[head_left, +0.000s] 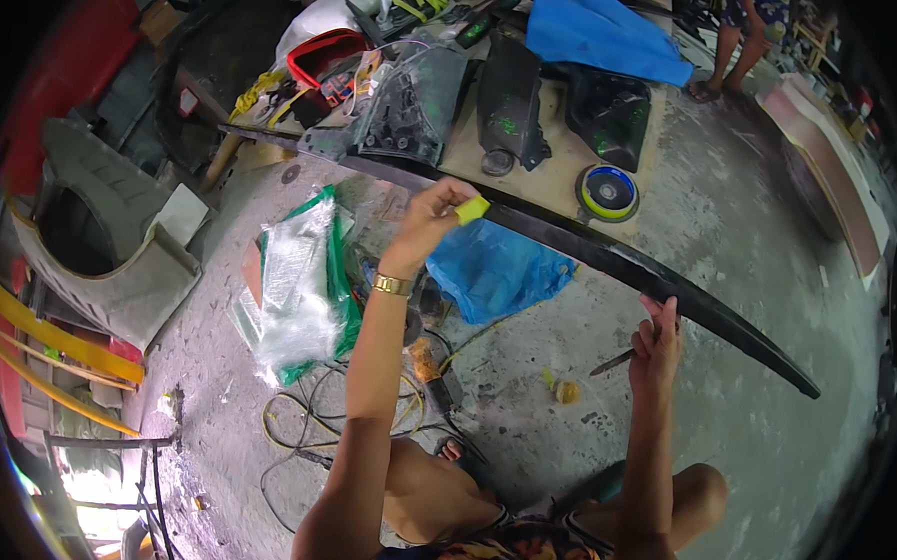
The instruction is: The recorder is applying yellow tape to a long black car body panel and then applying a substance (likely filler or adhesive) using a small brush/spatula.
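Long curved black strip (571, 234) crosses frame, upper left to mid-right; left hand (429, 213) pinches small yellow pad (472, 210) over it; right hand (656, 351), fingers curled on slim dark tool (611, 363), touches edge, apparently steadying

The head view comes from the left of two fisheye cameras worn side by side, looking steeply down and forward over the wearer's shirt (532, 554) to the left hand (431, 227) and right hand (656, 351), both near, and the grey floor (752, 443) beneath. Another person's legs (733, 60) stand farther off, upper right. Straight edges bend toward the rim.
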Demonstrator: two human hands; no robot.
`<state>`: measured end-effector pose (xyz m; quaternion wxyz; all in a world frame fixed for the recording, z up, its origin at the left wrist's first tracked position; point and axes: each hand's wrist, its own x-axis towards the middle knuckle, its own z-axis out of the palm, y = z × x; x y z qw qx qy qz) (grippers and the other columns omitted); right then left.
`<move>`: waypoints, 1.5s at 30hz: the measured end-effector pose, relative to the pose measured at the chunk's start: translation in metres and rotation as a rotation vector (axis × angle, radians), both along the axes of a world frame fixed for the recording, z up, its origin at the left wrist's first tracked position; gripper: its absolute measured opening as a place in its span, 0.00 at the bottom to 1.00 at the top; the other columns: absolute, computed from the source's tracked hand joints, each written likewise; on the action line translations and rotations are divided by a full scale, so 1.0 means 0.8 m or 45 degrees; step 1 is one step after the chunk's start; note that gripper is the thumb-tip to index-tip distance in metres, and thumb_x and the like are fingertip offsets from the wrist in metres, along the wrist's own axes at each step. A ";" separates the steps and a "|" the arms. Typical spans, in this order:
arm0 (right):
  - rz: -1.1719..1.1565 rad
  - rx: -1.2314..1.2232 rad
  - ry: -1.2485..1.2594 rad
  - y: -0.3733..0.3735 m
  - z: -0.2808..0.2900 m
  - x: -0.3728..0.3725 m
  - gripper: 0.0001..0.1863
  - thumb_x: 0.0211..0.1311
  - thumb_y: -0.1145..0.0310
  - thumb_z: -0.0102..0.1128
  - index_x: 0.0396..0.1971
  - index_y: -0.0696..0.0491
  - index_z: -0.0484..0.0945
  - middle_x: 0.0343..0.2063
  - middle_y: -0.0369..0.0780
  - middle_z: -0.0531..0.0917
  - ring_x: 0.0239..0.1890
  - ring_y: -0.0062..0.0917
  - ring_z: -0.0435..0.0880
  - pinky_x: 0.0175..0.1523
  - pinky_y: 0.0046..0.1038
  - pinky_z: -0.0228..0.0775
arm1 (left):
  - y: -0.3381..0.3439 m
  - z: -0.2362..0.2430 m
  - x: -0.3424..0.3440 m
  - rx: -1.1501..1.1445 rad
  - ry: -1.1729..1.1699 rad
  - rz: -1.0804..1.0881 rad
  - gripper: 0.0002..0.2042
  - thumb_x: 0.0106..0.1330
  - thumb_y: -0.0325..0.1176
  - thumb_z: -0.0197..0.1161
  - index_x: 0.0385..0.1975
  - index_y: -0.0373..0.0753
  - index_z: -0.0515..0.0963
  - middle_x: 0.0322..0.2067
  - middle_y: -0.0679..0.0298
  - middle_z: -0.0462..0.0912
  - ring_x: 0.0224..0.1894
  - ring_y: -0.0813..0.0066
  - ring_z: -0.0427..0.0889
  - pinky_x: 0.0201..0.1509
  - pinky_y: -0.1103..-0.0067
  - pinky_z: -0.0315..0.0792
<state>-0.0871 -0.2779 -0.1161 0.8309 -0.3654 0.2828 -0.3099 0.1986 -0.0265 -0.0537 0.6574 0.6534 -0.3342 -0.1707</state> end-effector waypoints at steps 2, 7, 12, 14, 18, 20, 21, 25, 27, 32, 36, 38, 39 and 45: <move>-0.034 0.043 -0.034 -0.007 0.001 0.004 0.14 0.72 0.54 0.61 0.43 0.49 0.76 0.38 0.36 0.87 0.14 0.06 0.55 0.18 0.15 0.43 | -0.007 0.001 0.001 -0.095 0.056 0.021 0.07 0.67 0.21 0.62 0.42 0.37 0.78 0.38 0.69 0.83 0.42 0.83 0.79 0.48 0.85 0.72; -0.008 -0.008 -0.051 -0.017 0.008 0.020 0.13 0.73 0.55 0.61 0.42 0.48 0.76 0.40 0.34 0.87 0.16 0.06 0.56 0.20 0.14 0.45 | -0.026 0.010 -0.001 -0.175 0.108 0.189 0.08 0.68 0.20 0.61 0.44 0.38 0.75 0.38 0.69 0.81 0.41 0.83 0.79 0.48 0.84 0.73; -0.015 -0.028 -0.117 -0.031 0.005 0.024 0.13 0.73 0.56 0.60 0.43 0.49 0.75 0.41 0.36 0.87 0.15 0.06 0.56 0.19 0.14 0.46 | -0.046 -0.016 0.011 -0.309 0.184 0.228 0.11 0.68 0.22 0.63 0.47 0.37 0.70 0.42 0.64 0.81 0.48 0.80 0.80 0.55 0.81 0.73; -0.018 -0.032 -0.117 -0.032 0.003 0.026 0.12 0.74 0.56 0.60 0.44 0.49 0.75 0.41 0.36 0.87 0.15 0.06 0.56 0.19 0.14 0.46 | -0.051 -0.016 0.011 -0.297 0.177 0.227 0.11 0.68 0.22 0.63 0.46 0.36 0.70 0.43 0.64 0.81 0.48 0.79 0.80 0.57 0.80 0.71; 0.003 -0.001 -0.142 -0.026 -0.008 0.029 0.11 0.75 0.57 0.58 0.46 0.49 0.76 0.43 0.38 0.87 0.15 0.07 0.56 0.19 0.14 0.46 | -0.032 -0.025 0.034 -0.240 0.108 0.239 0.13 0.69 0.24 0.64 0.49 0.34 0.71 0.45 0.65 0.81 0.50 0.78 0.79 0.62 0.79 0.68; -0.018 0.007 -0.135 -0.029 -0.011 0.022 0.11 0.74 0.58 0.59 0.46 0.50 0.76 0.43 0.39 0.87 0.16 0.07 0.56 0.20 0.14 0.47 | -0.037 -0.026 0.027 -0.254 0.227 0.249 0.14 0.69 0.24 0.63 0.52 0.34 0.72 0.44 0.66 0.81 0.49 0.79 0.78 0.60 0.80 0.68; -0.048 0.005 -0.125 -0.031 -0.011 0.021 0.11 0.74 0.58 0.59 0.46 0.50 0.76 0.43 0.39 0.87 0.16 0.07 0.56 0.20 0.14 0.47 | -0.035 -0.021 0.024 -0.250 0.240 0.220 0.14 0.69 0.24 0.63 0.52 0.34 0.72 0.44 0.66 0.81 0.49 0.79 0.78 0.60 0.80 0.68; 0.004 -0.016 -0.161 -0.028 -0.010 0.021 0.11 0.75 0.57 0.57 0.44 0.49 0.76 0.42 0.38 0.87 0.16 0.06 0.56 0.20 0.14 0.47 | -0.013 -0.008 0.025 -0.176 0.224 0.098 0.15 0.69 0.21 0.61 0.54 0.36 0.71 0.44 0.66 0.80 0.50 0.76 0.78 0.62 0.78 0.67; 0.019 0.016 -0.168 -0.023 -0.013 0.024 0.13 0.73 0.57 0.60 0.45 0.50 0.76 0.45 0.41 0.87 0.15 0.06 0.55 0.19 0.13 0.45 | -0.003 0.000 0.023 -0.142 0.213 0.078 0.15 0.69 0.21 0.61 0.54 0.37 0.71 0.44 0.66 0.80 0.50 0.76 0.77 0.61 0.78 0.68; 0.038 0.105 0.174 0.018 -0.009 -0.019 0.16 0.71 0.58 0.61 0.49 0.53 0.77 0.31 0.33 0.80 0.17 0.07 0.58 0.21 0.14 0.48 | 0.003 0.056 -0.017 0.317 -0.004 0.022 0.14 0.66 0.21 0.63 0.49 0.38 0.71 0.42 0.67 0.78 0.48 0.78 0.75 0.57 0.79 0.68; 0.381 -0.436 0.317 0.040 0.025 -0.020 0.16 0.68 0.57 0.65 0.44 0.55 0.81 0.29 0.30 0.78 0.24 0.11 0.70 0.28 0.20 0.62 | -0.028 0.086 -0.074 0.590 -0.482 -0.160 0.13 0.63 0.20 0.63 0.45 0.37 0.70 0.35 0.66 0.78 0.40 0.74 0.77 0.50 0.76 0.71; 0.382 -0.640 0.308 0.042 0.052 -0.012 0.18 0.67 0.57 0.66 0.45 0.56 0.80 0.28 0.32 0.78 0.24 0.14 0.71 0.29 0.22 0.64 | -0.058 0.080 -0.110 0.750 -0.742 -0.305 0.13 0.64 0.20 0.62 0.46 0.36 0.69 0.33 0.62 0.77 0.36 0.68 0.79 0.45 0.73 0.73; 0.384 -0.849 0.300 0.041 0.064 -0.012 0.20 0.66 0.56 0.67 0.46 0.58 0.80 0.27 0.34 0.78 0.24 0.18 0.72 0.30 0.24 0.66 | -0.072 0.068 -0.125 0.779 -0.839 -0.361 0.13 0.65 0.21 0.61 0.46 0.36 0.69 0.32 0.59 0.77 0.35 0.64 0.79 0.44 0.71 0.74; 0.459 -1.452 0.631 0.024 0.083 -0.026 0.24 0.62 0.54 0.71 0.47 0.58 0.79 0.27 0.42 0.78 0.24 0.27 0.73 0.32 0.28 0.67 | -0.117 0.057 -0.160 0.618 -0.662 -0.704 0.14 0.64 0.21 0.62 0.47 0.35 0.68 0.33 0.56 0.76 0.37 0.61 0.79 0.46 0.70 0.74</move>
